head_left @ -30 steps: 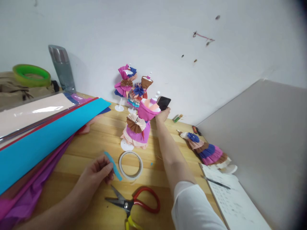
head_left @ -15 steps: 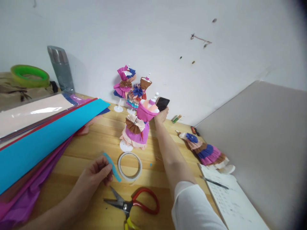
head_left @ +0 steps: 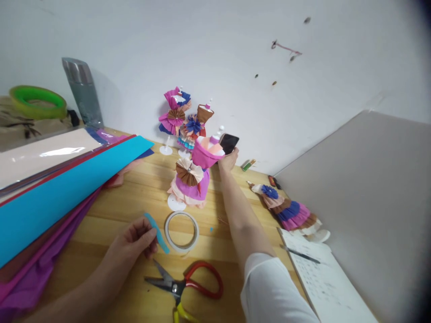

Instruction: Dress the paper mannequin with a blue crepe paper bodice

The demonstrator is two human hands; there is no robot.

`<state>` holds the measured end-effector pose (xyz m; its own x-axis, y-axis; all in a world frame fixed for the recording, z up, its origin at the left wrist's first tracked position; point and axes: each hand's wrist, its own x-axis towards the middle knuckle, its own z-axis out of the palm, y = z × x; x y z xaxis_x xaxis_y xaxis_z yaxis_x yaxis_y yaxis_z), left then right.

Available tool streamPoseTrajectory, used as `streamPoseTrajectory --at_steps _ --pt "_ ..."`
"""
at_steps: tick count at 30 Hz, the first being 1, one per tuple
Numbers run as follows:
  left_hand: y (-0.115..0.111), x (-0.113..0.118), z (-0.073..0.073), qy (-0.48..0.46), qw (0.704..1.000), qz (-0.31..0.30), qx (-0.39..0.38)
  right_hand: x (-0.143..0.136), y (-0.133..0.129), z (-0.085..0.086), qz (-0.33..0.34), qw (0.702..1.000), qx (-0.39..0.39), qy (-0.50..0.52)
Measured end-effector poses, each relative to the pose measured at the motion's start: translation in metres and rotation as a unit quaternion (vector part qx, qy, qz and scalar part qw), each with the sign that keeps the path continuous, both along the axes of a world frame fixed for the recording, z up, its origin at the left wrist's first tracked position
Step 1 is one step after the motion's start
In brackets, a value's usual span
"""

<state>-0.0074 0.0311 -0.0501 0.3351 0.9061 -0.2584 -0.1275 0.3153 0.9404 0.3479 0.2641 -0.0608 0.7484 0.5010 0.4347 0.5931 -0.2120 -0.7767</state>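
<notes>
Between the thumb and fingers of my left hand [head_left: 138, 240] is a narrow blue paper strip [head_left: 157, 233]. Just right of it a roll of tape [head_left: 182, 231] lies flat, and below that lie scissors [head_left: 178, 287] with spread blades and red and yellow handles. My right hand [head_left: 229, 159] reaches far forward near the wall, its fingers closed around a black phone [head_left: 229, 142]. Partly in front of that hand stands a miniature dress form [head_left: 195, 168] in a pink paper dress with a brown and cream fan rosette. Some right-hand fingers are hidden.
Two more dressed forms [head_left: 175, 112] stand by the wall. Coloured paper sheets [head_left: 84, 179] fill the left side, with a bottle [head_left: 82, 92] and green tape roll [head_left: 38, 102] behind. On the right lie another dressed form [head_left: 286, 206], a notebook [head_left: 323, 278], a pen [head_left: 303, 255] and a lighter [head_left: 249, 165].
The view has shifted slightly. My right hand stays at the phone and my left hand keeps the blue strip; both have barely moved.
</notes>
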Motion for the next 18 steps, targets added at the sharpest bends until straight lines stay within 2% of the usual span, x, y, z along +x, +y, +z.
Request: streamPoseTrajectory --at_steps 8,18 --pt "0.0001 -0.0003 0.0001 -0.002 1.000 0.000 -0.007 0.0032 0.0044 -0.0072 0.020 1.000 -0.008 -0.012" --pt "0.0003 0.0005 0.0015 0.004 1.000 0.002 -0.011 0.0065 0.0009 -0.0064 0.032 0.999 -0.017 -0.022"
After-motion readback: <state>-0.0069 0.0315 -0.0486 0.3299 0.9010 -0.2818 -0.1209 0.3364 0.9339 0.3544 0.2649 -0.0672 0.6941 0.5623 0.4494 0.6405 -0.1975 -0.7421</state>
